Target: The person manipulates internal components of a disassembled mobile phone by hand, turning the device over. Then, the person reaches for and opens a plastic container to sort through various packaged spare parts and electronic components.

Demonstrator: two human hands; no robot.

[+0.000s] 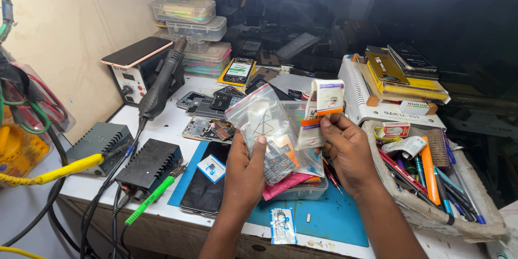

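A small packet [283, 225] lies nearest, on the blue mat [334, 218] at six o'clock, with a tiny white bit [308, 217] just beside it at three o'clock. Above it the two forearms rise to the middle of the bench [162, 116]. The left hand [245, 170] is closed on a clear bag [270, 129] of small parts, thumb on the front, fingers behind. The right hand [348, 148] pinches a strip of small white-and-orange packets [321, 110] between thumb and fingers; the strip stands upright, just at three o'clock of the bag and touching it. Both are held over a clear tub [302, 189] with a pink sheet [283, 185] sticking out.

At nine o'clock of the left hand a dark phone [202, 183] lies face up on the mat, a small card [211, 168] on it. Farther at nine o'clock sit two black boxes [148, 164] with cables, and a green-handled tool [151, 200]. At eleven o'clock a hot-air handle [162, 83] leans on its station [135, 73], with stacked clear boxes [191, 21] behind. At three o'clock a tray [426, 205] holds pens and tools, and at one o'clock phones [396, 65] lie piled on a white box [377, 109]
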